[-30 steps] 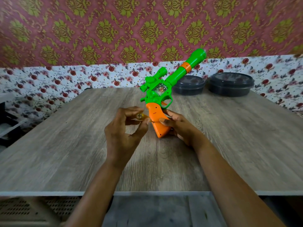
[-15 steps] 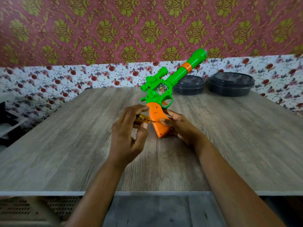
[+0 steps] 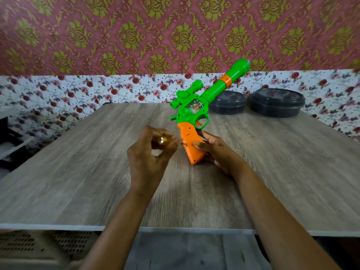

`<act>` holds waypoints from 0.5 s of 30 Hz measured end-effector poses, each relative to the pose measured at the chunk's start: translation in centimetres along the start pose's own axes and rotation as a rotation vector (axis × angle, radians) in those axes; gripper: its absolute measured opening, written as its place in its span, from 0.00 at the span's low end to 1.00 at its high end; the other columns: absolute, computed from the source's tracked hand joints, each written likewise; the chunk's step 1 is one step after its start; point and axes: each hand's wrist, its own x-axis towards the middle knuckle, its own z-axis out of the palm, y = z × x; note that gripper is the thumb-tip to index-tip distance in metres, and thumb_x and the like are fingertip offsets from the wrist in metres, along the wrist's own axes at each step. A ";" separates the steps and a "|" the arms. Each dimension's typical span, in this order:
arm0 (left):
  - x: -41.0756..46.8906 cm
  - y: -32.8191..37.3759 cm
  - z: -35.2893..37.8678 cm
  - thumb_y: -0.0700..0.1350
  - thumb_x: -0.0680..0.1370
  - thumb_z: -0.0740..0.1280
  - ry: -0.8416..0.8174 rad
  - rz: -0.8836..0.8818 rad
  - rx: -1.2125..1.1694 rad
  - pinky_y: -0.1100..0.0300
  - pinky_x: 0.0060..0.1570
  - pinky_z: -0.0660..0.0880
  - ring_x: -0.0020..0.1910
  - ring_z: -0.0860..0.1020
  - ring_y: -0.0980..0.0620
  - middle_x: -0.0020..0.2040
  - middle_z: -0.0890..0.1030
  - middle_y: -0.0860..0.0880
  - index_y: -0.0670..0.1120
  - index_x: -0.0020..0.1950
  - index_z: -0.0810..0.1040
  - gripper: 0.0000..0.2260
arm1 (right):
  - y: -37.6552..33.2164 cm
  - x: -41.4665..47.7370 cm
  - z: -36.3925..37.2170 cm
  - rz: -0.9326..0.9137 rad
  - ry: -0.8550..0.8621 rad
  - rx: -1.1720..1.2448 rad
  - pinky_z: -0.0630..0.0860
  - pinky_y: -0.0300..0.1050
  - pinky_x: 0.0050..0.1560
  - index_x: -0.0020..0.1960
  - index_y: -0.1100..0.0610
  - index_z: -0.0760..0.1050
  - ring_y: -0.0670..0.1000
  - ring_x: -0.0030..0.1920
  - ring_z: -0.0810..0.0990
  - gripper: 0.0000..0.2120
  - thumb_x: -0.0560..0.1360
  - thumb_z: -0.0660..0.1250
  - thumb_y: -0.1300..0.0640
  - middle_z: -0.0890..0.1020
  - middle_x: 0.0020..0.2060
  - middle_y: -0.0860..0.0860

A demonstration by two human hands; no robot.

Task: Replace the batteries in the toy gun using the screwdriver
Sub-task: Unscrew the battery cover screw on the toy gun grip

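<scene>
One toy gun [image 3: 196, 114], green in the body and barrel with an orange grip, is held propped on the butt of that grip near the middle of a grey wood-grain tabletop [image 3: 78, 172], its barrel tilted up and away to the right. The grip is steadied from the right by the right hand [image 3: 216, 151], whose thumb is pressed on the orange face and whose fingers are wrapped behind it. A small dark screw [image 3: 186, 145] can be made out on that face, partway down the grip. A screwdriver [image 3: 162, 140] with an amber, see-through handle is pinched in the fingertips of the left hand [image 3: 150, 156] and is pointed across at the screw; the tip itself is too thin and blurred to be seen seated.

Compared with half a second ago, the left hand's fingers have been re-set around the handle: the end of the handle is now shown, where it was covered before. The gun has not been moved. This is judged to be a turn of the screwdriver, so the compartment cover is probably being unscrewed and the task is at an early stage.

Two dark, lidded round containers [image 3: 276, 103] are set at the far right of the tabletop, behind the barrel and well apart from the hands.
</scene>
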 end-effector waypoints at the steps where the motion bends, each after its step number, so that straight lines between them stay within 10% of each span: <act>1: 0.1 0.1 0.0 0.50 0.73 0.69 0.055 -0.022 -0.015 0.70 0.41 0.75 0.41 0.80 0.60 0.43 0.80 0.59 0.54 0.46 0.69 0.09 | 0.0 -0.1 0.0 -0.007 -0.001 -0.009 0.80 0.39 0.44 0.68 0.48 0.65 0.43 0.48 0.81 0.21 0.77 0.61 0.60 0.80 0.52 0.46; 7: 1.2 -0.5 -0.3 0.53 0.82 0.55 0.317 -0.346 -0.304 0.52 0.37 0.77 0.36 0.76 0.55 0.38 0.76 0.58 0.55 0.49 0.64 0.03 | -0.3 -0.4 0.5 -0.028 0.059 -0.053 0.79 0.42 0.48 0.66 0.44 0.66 0.42 0.48 0.81 0.20 0.77 0.62 0.59 0.80 0.51 0.44; 10: 2.1 -1.0 -0.2 0.46 0.83 0.55 0.395 -0.698 -0.482 0.61 0.25 0.68 0.28 0.68 0.56 0.34 0.69 0.54 0.55 0.46 0.65 0.07 | -0.6 -0.5 1.1 -0.037 0.124 -0.061 0.75 0.39 0.51 0.62 0.44 0.66 0.44 0.48 0.79 0.19 0.77 0.62 0.62 0.79 0.51 0.47; 15: 3.7 -3.5 1.1 0.37 0.78 0.62 0.085 -1.277 -0.594 0.69 0.16 0.61 0.16 0.64 0.59 0.27 0.67 0.49 0.45 0.37 0.70 0.10 | -1.3 0.1 1.8 -0.070 0.144 -0.131 0.73 0.40 0.57 0.68 0.48 0.63 0.41 0.50 0.77 0.23 0.77 0.61 0.64 0.78 0.54 0.47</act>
